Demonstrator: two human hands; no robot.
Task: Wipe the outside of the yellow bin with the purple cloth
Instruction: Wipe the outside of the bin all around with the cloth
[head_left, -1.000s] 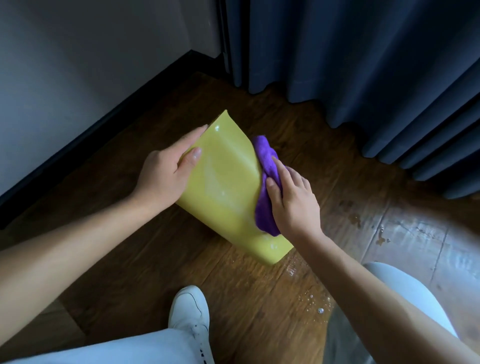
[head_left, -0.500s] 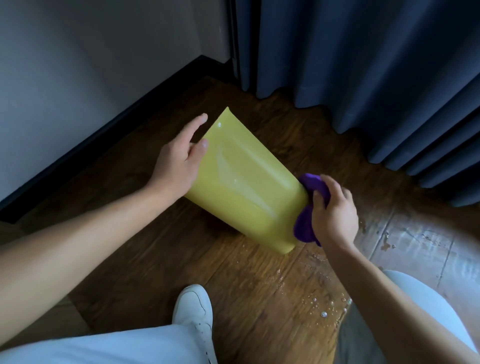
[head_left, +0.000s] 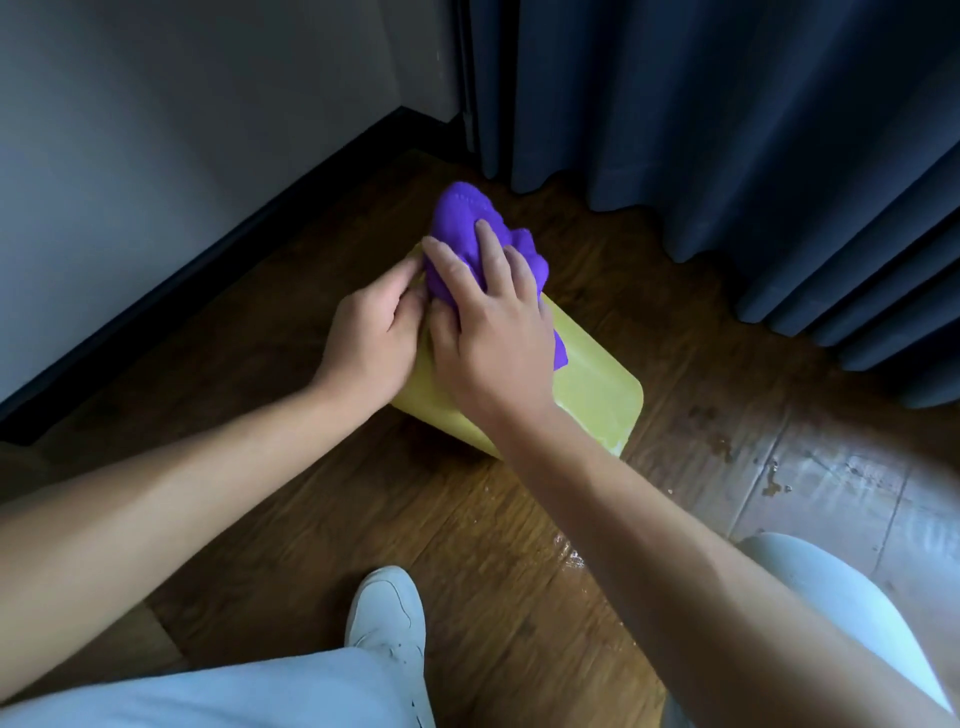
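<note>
Fingers (head_left: 488, 244) of right hand (head_left: 493, 332) were spread flat, pressing cloth (head_left: 460, 218) down onto bin (head_left: 597, 395). Thumb side lay at 9 o'clock of the hand, touching the left hand (head_left: 369, 332). Left-hand fingers were curled together and gripped the bin's far-left edge; fingertips partly hidden under the right hand and cloth, so exact pinch could not be told.

Bin lay tipped on its side on the floor (head_left: 519, 597), long axis running 11 o'clock to 5 o'clock. One rounded end sat at 4 o'clock from the hands, surface glossy and wet-looking. Most of the upper half was covered by both hands and cloth.

Cloth was bunched, purple, sticking out past the right fingertips toward 12 o'clock, with a flap trailing along the hand's 3 o'clock edge onto the bin's side.

Floor was dark wood planks. Wet patches and droplets showed at 5 o'clock from the bin, near the right knee (head_left: 841, 613). Stained marks sat at 3 o'clock from the bin's end.

Curtain (head_left: 727, 130), dark blue, hung at 1 o'clock, hem touching the floor, close to the cloth but apart from it. Wall (head_left: 156, 130) with dark baseboard (head_left: 218, 270) ran at 10 o'clock, near the left hand, not touching.

White shoe (head_left: 387, 608) sat at 6 o'clock, well apart from the bin. Light trousers covered both legs at bottom frame.
</note>
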